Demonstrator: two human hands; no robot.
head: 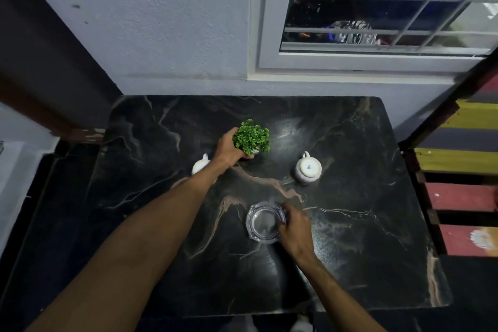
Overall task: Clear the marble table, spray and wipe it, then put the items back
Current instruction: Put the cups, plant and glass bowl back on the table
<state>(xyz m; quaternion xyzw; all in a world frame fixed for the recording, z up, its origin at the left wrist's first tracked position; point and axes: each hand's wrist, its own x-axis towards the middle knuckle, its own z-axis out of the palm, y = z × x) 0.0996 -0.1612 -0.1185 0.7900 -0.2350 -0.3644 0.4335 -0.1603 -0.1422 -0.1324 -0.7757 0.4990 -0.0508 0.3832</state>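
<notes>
Right hand [295,230] around glass ashtray [262,224]

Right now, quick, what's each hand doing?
Left hand: grips the potted plant.
Right hand: holds the glass ashtray by its rim.

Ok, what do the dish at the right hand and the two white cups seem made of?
The dish, held by the right hand, looks like thick clear glass: the dark table shows through and its faceted rim glints. The right cup and left cup look like glazed white ceramic, probably: opaque, smooth, with a printed mark on the right one's base.
</notes>
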